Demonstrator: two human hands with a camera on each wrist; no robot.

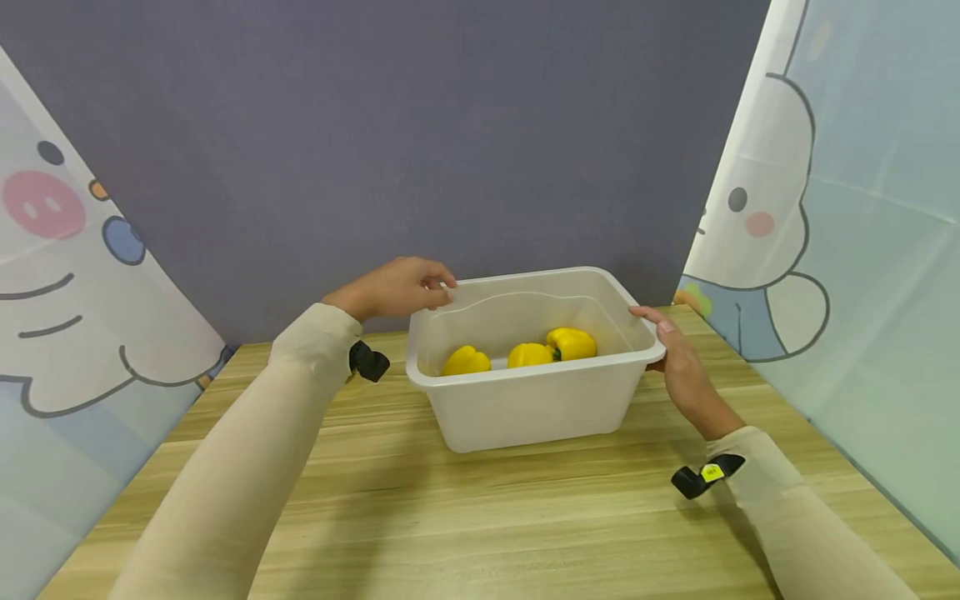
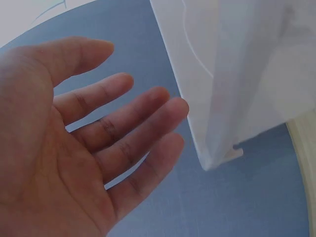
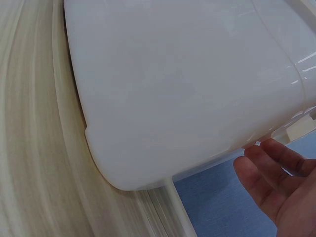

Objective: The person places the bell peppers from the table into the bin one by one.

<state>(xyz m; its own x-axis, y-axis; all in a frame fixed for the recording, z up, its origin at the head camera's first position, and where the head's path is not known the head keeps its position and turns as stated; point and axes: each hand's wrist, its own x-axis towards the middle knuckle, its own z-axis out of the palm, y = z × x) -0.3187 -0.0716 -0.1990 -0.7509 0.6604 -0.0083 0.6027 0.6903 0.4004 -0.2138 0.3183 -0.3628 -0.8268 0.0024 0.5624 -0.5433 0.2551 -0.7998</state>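
Note:
A white plastic bin (image 1: 532, 408) stands on the table. Inside it lie three yellow bell peppers: one at the left (image 1: 467, 361), a middle pepper (image 1: 529, 356) and a right-hand pepper (image 1: 574, 343); the front wall hides their lower parts. My left hand (image 1: 401, 287) hovers by the bin's back left corner, its fingers loosely bent. In the left wrist view that hand (image 2: 94, 138) is apart from the bin wall and holds nothing. At the right end, my right hand (image 1: 684, 371) grips the rim, thumb over the top; its fingers (image 3: 269, 163) lie underneath the rim.
The bin rests on a wood-grain table (image 1: 480, 525). Close behind stands a dark grey panel (image 1: 465, 142). Cartoon-printed sheets flank the table, a left sheet (image 1: 67, 325) and a right sheet (image 1: 877, 275).

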